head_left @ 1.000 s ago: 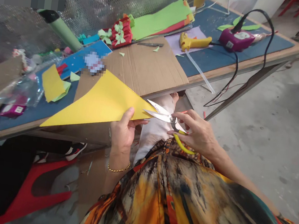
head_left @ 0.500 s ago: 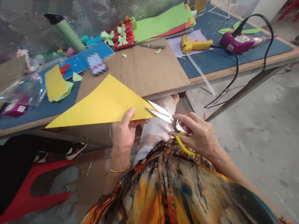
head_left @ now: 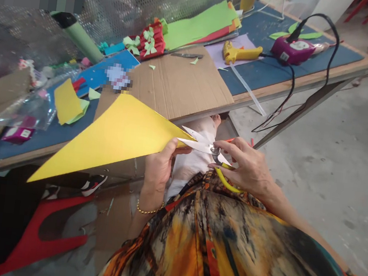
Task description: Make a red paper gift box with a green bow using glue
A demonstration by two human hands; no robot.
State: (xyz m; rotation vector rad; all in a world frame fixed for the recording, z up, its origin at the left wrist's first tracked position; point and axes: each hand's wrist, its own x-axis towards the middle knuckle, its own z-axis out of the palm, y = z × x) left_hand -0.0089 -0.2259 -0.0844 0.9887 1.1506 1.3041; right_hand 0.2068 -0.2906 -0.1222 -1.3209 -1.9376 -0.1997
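Observation:
Over my lap, my left hand (head_left: pixel 160 166) pinches a large yellow paper sheet (head_left: pixel 114 134) near its narrow right end, thumb on top. The sheet spreads left in a pointed shape with one curved edge. My right hand (head_left: pixel 246 166) is closed on scissors (head_left: pixel 199 145) with yellow handles. Their blades are parted around the narrow right tip of the paper, close to my left fingers. Part of the handles is hidden by my right hand.
The table carries a cardboard sheet (head_left: pixel 180 84), a yellow hot glue gun (head_left: pixel 241 54), a purple plug box (head_left: pixel 293 50) with black cables, green paper sheets (head_left: pixel 201 26) and yellow paper scraps (head_left: pixel 67 101). A person's shoe (head_left: pixel 93 185) and a red chair (head_left: pixel 41 232) are at the lower left.
The yellow sheet has turned, its left point swinging down and left. My left hand has moved slightly right, nearer the scissors. The blades now straddle the paper's tip; my right hand stays about where it was.

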